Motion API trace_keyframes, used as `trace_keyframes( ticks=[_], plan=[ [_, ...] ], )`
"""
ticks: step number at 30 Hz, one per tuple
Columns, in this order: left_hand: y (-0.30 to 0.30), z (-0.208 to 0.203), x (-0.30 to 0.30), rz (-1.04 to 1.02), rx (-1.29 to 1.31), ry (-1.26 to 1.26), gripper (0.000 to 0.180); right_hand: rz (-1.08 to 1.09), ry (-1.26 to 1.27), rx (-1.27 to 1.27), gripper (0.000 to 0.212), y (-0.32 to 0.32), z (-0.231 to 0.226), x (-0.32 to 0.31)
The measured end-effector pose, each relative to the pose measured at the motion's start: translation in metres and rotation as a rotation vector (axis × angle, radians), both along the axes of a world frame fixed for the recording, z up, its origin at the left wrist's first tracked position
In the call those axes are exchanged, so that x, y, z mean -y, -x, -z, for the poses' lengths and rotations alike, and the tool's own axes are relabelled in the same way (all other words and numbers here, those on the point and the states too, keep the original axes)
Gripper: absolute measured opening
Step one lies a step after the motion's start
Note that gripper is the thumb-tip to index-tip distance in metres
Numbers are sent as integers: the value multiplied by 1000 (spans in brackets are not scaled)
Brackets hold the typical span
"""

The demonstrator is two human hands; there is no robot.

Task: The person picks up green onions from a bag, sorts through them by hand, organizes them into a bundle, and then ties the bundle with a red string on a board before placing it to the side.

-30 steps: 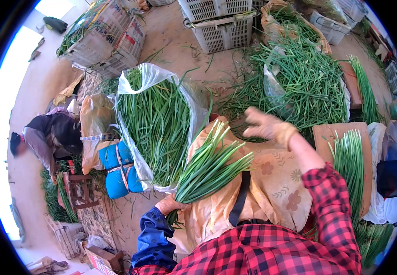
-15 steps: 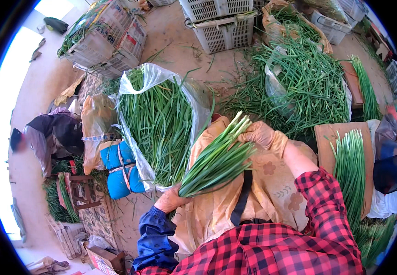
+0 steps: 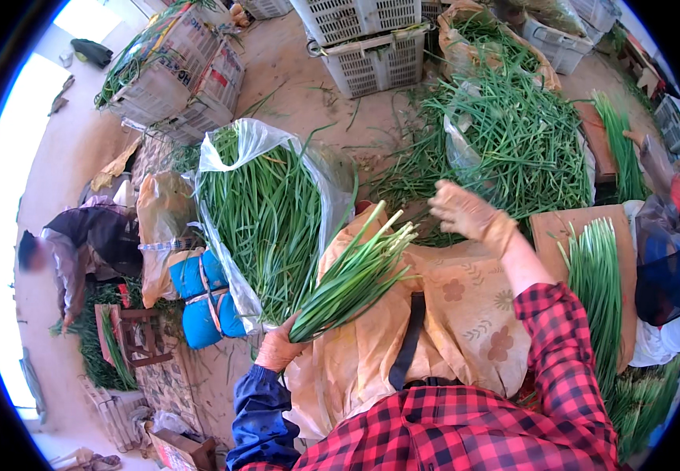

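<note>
Item, one bundle of long green stalks (image 3: 348, 282), in your left hand (image 3: 278, 348), over your apron (image 3: 465, 290), pale ends pointing up and right; your fingers close round its leafy end. Item, your right hand (image 3: 463, 210), gloved, fingers loosely spread, well apart from the bundle, no stalk visible in it. Done, by the look of it: one row of aligned stalks (image 3: 592, 275), laid on the brown board (image 3: 546, 233) to your right. In hand, part done: your bundle, whose pale ends fan out unevenly, so its tidying seems unfinished. Left, seemingly the greater share: loose leaves filling the clear plastic bag (image 3: 255, 140) before you, and a tangled heap (image 3: 520, 145) beyond your right hand.
</note>
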State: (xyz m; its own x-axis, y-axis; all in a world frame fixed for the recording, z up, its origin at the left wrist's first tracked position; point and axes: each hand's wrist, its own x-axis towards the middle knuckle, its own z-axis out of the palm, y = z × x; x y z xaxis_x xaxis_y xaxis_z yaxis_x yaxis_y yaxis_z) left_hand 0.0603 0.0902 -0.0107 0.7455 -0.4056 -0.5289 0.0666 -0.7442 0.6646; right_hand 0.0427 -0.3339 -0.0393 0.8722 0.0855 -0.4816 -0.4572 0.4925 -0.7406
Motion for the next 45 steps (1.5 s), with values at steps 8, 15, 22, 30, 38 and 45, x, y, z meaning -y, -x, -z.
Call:
trace_keyframes(
  ticks=[8, 15, 22, 30, 38, 45],
  plan=[
    [-5, -6, 12, 56, 13, -102, 62, -226, 135, 268, 24, -23, 18, -63],
    [2, 9, -2, -124, -229, 50, 52, 241, 98, 560, 23, -26, -5, 10],
    [0, 23, -3, -215, -330, 154, 45, -10, 78, 247, 74, -9, 8, -33],
    [-3, 18, 1, -129, -260, 88, 42, -55, 323, 234, 18, -33, 9, -59],
    [2, 16, 3, -134, -247, 107, 39, 401, 16, 235, 23, -12, -9, -16],
    [12, -3, 13, 25, 56, -129, 59, -121, 542, -10, 33, -1, -13, -117]
  ],
)
